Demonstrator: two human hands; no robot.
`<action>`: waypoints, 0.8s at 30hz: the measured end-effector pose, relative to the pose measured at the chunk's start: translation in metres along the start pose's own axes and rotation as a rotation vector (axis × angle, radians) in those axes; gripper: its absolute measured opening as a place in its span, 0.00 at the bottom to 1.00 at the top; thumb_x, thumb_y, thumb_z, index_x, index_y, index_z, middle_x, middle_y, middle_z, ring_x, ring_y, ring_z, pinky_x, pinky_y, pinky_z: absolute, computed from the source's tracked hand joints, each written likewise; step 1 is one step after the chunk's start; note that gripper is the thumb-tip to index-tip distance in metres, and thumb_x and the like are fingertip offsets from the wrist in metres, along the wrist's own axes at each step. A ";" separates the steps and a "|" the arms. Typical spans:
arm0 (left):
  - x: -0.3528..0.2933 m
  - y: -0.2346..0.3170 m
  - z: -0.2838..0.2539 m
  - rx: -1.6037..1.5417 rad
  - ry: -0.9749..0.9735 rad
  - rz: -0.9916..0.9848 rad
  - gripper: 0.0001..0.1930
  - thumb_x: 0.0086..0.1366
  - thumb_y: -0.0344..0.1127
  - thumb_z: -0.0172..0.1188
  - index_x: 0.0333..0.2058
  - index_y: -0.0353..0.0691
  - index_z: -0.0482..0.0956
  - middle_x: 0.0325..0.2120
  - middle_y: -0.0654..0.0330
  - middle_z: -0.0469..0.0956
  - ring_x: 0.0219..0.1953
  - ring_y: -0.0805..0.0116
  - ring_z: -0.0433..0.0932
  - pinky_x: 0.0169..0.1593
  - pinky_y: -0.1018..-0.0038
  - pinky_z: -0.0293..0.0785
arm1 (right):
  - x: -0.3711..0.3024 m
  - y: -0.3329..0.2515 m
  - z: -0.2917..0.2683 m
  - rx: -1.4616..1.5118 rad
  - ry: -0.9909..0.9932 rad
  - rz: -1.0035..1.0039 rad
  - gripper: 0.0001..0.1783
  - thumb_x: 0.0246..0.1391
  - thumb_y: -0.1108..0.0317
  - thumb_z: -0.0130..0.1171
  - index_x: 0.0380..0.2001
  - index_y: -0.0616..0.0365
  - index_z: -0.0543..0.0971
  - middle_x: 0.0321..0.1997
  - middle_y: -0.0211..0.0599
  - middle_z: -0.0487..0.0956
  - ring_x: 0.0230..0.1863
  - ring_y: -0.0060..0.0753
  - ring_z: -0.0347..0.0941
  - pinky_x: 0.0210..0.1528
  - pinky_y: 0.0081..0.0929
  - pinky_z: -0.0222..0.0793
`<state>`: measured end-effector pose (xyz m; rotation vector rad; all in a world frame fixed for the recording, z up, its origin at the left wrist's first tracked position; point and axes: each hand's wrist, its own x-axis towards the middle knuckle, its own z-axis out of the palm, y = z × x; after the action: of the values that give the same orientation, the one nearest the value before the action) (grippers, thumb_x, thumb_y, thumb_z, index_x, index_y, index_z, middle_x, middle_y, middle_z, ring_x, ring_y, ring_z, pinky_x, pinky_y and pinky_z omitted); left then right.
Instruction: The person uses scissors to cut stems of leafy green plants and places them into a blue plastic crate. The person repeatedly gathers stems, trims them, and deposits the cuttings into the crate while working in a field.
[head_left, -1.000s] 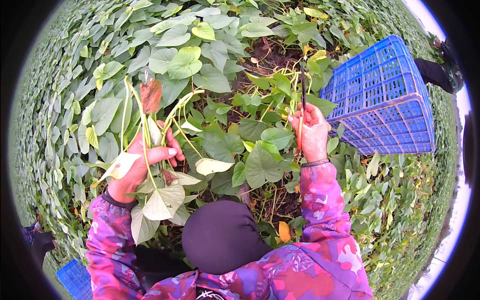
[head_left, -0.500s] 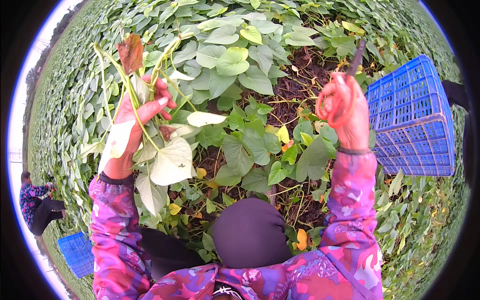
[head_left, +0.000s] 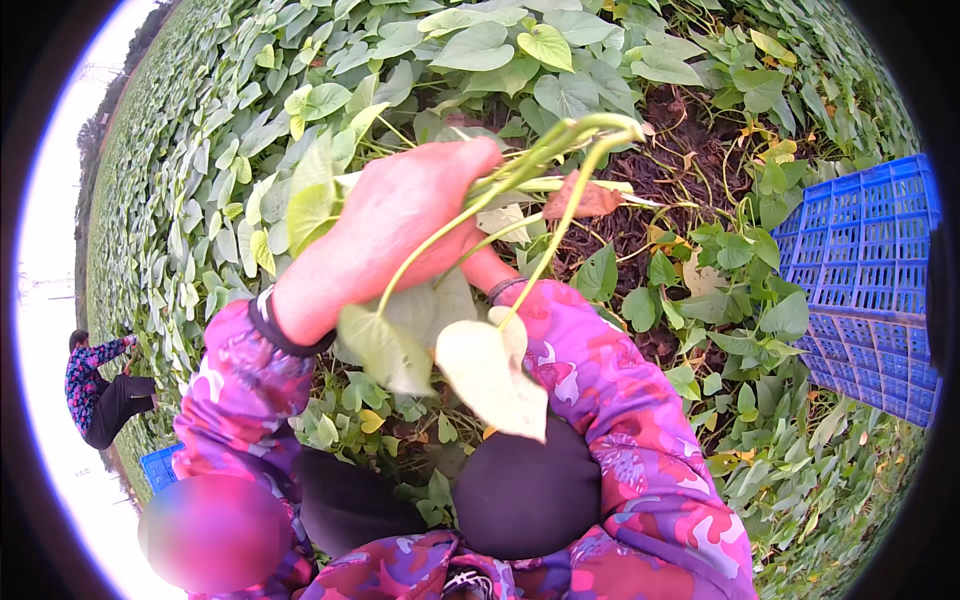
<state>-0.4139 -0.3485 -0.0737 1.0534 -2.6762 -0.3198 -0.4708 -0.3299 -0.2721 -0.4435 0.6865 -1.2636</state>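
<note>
My left hand is closed round a bunch of leafy vine stems, raised in front of my chest. The green stems stick out to the right and bend over, with pale heart-shaped leaves hanging below and a dry brown leaf among them. My right hand is brought across behind the left one and the bunch. Only a bit by its wrist shows, so its fingers and anything in them are hidden.
Dense green vines cover the ground, with dark soil showing through. A blue plastic crate stands at the right. Far left, another person bends over the plants near a second blue crate.
My hands were apart, the right one holding up red-handled scissors. Both have come together at the middle, the left swinging right with the stems; the scissors are now out of sight.
</note>
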 end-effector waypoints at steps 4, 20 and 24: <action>0.043 -0.081 0.054 0.211 -0.278 -0.116 0.13 0.50 0.25 0.53 0.37 0.38 0.69 0.31 0.47 0.75 0.38 0.43 0.75 0.40 0.54 0.73 | -0.021 0.007 -0.004 -0.185 -0.211 0.102 0.17 0.53 0.65 0.62 0.44 0.62 0.75 0.40 0.41 0.79 0.42 0.34 0.75 0.45 0.30 0.71; -0.095 -0.197 0.025 -0.175 -0.246 -0.369 0.23 0.54 0.28 0.59 0.51 0.43 0.73 0.35 0.45 0.79 0.37 0.44 0.78 0.41 0.59 0.73 | 0.006 -0.016 -0.035 -0.195 -0.211 0.754 0.31 0.55 0.41 0.59 0.42 0.61 0.71 0.22 0.29 0.68 0.20 0.25 0.68 0.22 0.31 0.73; -0.090 -0.191 0.026 -0.081 -0.408 -0.439 0.26 0.51 0.25 0.55 0.52 0.43 0.68 0.34 0.46 0.78 0.38 0.42 0.77 0.40 0.54 0.71 | 0.016 0.001 -0.037 -0.208 -0.183 0.764 0.36 0.54 0.38 0.58 0.43 0.65 0.69 0.22 0.32 0.67 0.20 0.28 0.67 0.24 0.36 0.75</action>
<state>-0.2366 -0.4207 -0.1670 1.7058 -2.7029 -0.7951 -0.4932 -0.3432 -0.3030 -0.4026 0.7351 -0.4283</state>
